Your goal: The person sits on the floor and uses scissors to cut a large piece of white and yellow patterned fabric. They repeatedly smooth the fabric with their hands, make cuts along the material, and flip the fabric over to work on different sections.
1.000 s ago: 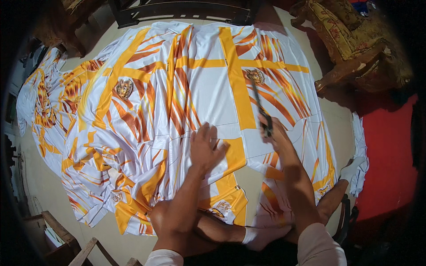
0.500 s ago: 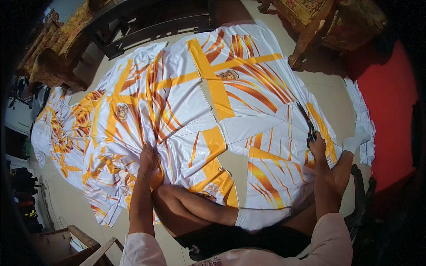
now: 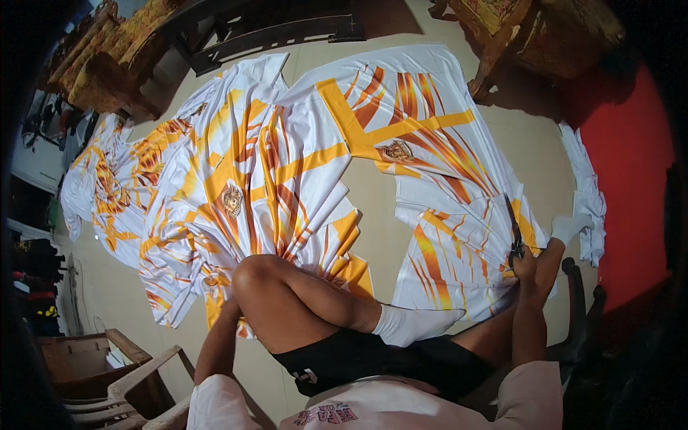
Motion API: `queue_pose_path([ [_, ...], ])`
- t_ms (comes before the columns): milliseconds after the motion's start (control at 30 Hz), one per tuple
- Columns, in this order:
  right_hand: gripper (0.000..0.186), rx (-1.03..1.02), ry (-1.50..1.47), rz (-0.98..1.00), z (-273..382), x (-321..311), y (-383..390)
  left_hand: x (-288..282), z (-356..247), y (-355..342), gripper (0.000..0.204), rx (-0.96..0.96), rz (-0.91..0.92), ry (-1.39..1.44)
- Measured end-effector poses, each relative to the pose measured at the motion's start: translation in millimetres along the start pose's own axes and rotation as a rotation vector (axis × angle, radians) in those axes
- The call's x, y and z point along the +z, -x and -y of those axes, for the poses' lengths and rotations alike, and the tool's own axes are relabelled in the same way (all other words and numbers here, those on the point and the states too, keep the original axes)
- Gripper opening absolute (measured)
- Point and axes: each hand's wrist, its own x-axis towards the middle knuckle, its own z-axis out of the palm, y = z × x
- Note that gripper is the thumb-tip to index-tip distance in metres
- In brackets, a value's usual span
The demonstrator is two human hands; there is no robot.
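My right hand [image 3: 525, 266] is closed around the handles of black scissors [image 3: 514, 226], whose blades point away from me over the fabric. Under the blades lies the right-hand piece of white printed fabric [image 3: 444, 154], with orange-yellow bands, flame-like streaks and a small emblem. My left hand [image 3: 231, 307] is low beside my raised knee, next to the bunched left-hand fabric [image 3: 251, 165]. The knee and cloth hide its fingers, so I cannot see what it grips. A gap of floor separates the two pieces, which come near each other at the far end.
A dark wooden frame [image 3: 272, 36] stands beyond the fabric, with carved upholstered furniture [image 3: 502, 43] at far right and more at far left. White cloth [image 3: 586, 197] lies beside a red surface [image 3: 623, 179]. A wooden chair [image 3: 143, 387] is at lower left. My bent leg and socked feet rest among the fabric.
My left hand has drawn back toward me beside the knee. The left fabric has shifted left and bunched, widening the gap. The scissors and my right hand have moved slightly nearer me.
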Motion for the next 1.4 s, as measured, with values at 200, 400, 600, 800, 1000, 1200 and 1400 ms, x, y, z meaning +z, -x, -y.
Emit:
queue_pose_path([
  [200, 0.022, 0.042, -0.515, -0.073, 23.1, 5.5, 24.5, -90.0, -119.2, -8.4, 0.038, 0.265, -0.605, 0.391],
  [400, 0.032, -0.125, -0.544, 0.553, 225.5, 90.7, 77.6, -44.8, -233.5, -160.5, 0.061, 0.582, -0.647, 0.033],
  [600, 0.031, -0.224, -0.382, 0.948, 315.8, 133.4, 85.2, -61.2, -243.4, -261.3, 0.065, 0.257, -0.555, -0.228],
  [800, 0.056, -0.104, -0.361, 0.964, 332.1, 164.5, 56.6, -75.2, -285.0, -238.3, 0.059, 0.427, -0.883, -0.091],
  [1000, 0.057, -0.106, -0.281, 0.993, 348.1, 150.7, 52.0, 15.6, -312.5, -124.9, 0.038, 0.550, -0.421, -0.280],
  [1200, 0.060, -0.072, -0.333, 1.025, 338.7, 156.1, 62.2, 6.4, -312.3, -98.3, 0.021, 0.591, -0.360, -0.186],
  [1400, 0.057, -0.023, -0.427, 1.106, 359.1, 163.5, 62.4, -6.8, -311.2, -54.6, 0.016, 0.622, -0.462, -0.017],
])
